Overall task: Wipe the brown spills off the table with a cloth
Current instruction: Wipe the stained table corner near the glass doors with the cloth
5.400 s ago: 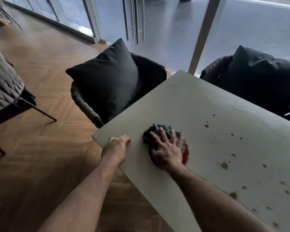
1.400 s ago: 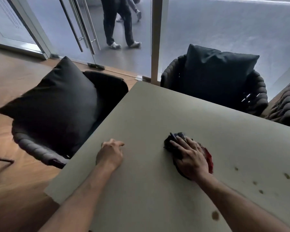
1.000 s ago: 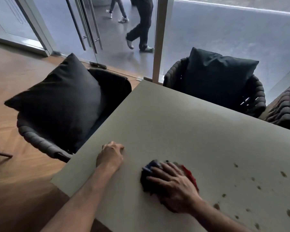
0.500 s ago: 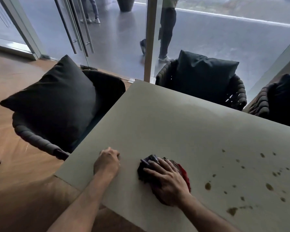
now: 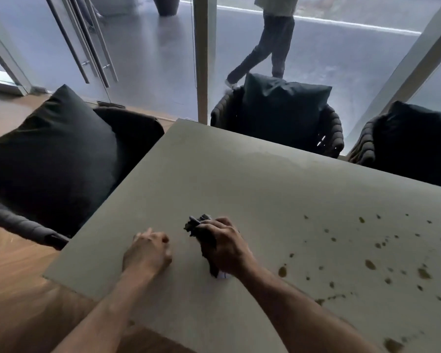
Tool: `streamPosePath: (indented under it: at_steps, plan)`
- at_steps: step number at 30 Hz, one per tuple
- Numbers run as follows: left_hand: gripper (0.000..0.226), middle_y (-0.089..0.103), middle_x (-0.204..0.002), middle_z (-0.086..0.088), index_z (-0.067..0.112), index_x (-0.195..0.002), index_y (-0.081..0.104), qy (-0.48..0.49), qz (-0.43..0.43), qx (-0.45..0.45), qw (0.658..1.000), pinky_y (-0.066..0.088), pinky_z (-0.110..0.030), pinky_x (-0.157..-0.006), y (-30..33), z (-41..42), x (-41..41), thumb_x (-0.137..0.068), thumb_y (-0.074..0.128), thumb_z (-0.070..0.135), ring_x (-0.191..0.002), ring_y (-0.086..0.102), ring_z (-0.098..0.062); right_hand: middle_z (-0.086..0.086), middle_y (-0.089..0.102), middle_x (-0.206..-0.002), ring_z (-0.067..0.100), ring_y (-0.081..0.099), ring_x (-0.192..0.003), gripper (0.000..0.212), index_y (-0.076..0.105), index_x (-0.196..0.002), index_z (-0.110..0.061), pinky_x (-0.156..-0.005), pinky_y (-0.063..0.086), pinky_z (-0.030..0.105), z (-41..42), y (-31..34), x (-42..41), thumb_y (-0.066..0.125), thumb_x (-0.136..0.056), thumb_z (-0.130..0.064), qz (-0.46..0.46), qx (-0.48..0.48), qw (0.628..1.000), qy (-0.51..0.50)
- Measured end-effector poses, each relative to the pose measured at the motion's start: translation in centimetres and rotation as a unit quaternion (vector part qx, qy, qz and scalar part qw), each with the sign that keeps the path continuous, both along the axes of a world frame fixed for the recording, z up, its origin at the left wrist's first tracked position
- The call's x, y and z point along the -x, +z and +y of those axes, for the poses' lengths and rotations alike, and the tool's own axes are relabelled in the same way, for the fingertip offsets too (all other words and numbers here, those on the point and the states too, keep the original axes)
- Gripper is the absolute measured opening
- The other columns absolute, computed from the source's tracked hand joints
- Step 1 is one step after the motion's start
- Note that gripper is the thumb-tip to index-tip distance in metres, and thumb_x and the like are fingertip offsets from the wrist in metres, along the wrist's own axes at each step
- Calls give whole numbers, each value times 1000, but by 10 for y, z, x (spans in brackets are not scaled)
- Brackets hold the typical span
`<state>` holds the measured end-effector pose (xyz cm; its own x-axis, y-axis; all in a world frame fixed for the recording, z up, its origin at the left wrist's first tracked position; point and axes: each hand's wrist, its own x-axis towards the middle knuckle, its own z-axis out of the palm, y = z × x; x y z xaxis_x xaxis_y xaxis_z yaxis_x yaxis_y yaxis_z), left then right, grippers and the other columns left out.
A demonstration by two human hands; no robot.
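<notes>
My right hand point(image 5: 227, 247) is closed around a dark crumpled cloth point(image 5: 201, 230), bunched up on the pale grey table point(image 5: 239, 179) near its front left part. My left hand point(image 5: 148, 252) rests as a loose fist on the table just left of the cloth, holding nothing. Several brown spills point(image 5: 369, 263) dot the table to the right of my right hand, the nearest drop point(image 5: 282, 271) a short way from my wrist.
A dark chair with a black cushion point(image 5: 54, 154) stands at the table's left edge. Two more dark cushioned chairs point(image 5: 285, 110) stand behind the far edge. A person point(image 5: 267, 44) walks past outside the glass doors. Wooden floor lies to the left.
My right hand has gone from pressing flat on the cloth to gripping it in a bunch. The view has shifted slightly; the person outside has walked rightward.
</notes>
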<state>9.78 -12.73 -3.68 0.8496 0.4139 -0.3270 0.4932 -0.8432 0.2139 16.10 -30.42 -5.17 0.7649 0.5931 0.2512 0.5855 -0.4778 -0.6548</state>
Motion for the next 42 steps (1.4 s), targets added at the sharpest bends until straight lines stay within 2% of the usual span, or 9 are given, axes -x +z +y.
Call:
streamPosePath:
  at_steps: [4,10,13,16,22,27,31,37,42]
  plan:
    - [40,53,-135,-6,26,-125,59,-37,-4,37,999,43,-36,-106,4,-46,-30,-86,56,34,-126,47,-28,6,75,-86,16,56,-80,8,74,-84,-9,-76,40,24,-70,41,-49,67,-86,-12,-29,-33,992,-119]
    - [57,34,-153,-4,31,-137,45,-96,22,39,994,31,-34,-115,5,-117,-70,-84,58,47,-137,36,-26,14,72,-81,30,66,-77,8,71,-85,-7,-69,41,25,-190,47,-124,64,-85,-10,17,56,972,-228]
    - [60,35,-152,-5,30,-140,42,-123,58,-23,990,28,-31,-114,4,-127,-81,-84,58,48,-138,37,-21,16,68,-113,30,60,-109,24,68,-109,-11,-90,41,30,-234,10,-145,59,-90,-23,76,154,952,-254]
    - [58,36,-152,-3,28,-141,42,-133,62,-35,988,26,-29,-115,3,-126,-86,-87,57,46,-139,34,-16,-3,26,-157,23,17,-145,50,37,-141,-40,-118,13,38,-244,-24,-140,46,-92,-44,101,287,915,-264]
    - [58,32,-155,-3,29,-142,40,-127,49,-12,991,21,-25,-117,6,-123,-83,-88,59,39,-142,31,-13,-10,10,-160,20,2,-147,62,21,-145,-47,-120,1,41,-143,-28,-100,44,-87,-44,32,292,950,-105]
    - [52,46,-146,-7,15,-137,49,-87,5,68,994,24,-18,-113,18,-109,-63,-86,54,6,-135,43,-16,-9,37,-151,25,29,-142,59,39,-138,-44,-118,19,46,-125,-30,1,46,-80,-53,-69,271,955,101]
    - [37,58,-131,-12,15,-123,63,-8,-35,42,998,41,-27,-105,20,-91,-35,-90,47,7,-121,54,-27,-10,45,-146,25,38,-138,59,45,-134,-46,-112,18,41,-195,-35,5,54,-75,-49,-65,254,965,27]
    - [37,57,-129,-13,19,-122,63,56,-39,16,998,43,-36,-105,11,-72,-8,-92,43,10,-121,51,-31,-12,14,-159,23,3,-147,70,20,-142,-52,-118,-4,42,-149,-33,-37,49,-79,-47,13,311,944,-111]
    - [39,58,-133,-13,9,-123,63,130,-69,46,988,40,-28,-103,2,-72,5,-87,48,2,-123,53,-27,-8,18,-159,26,6,-147,64,27,-144,-44,-118,-1,45,-56,-33,10,48,-83,-47,-28,277,960,37]
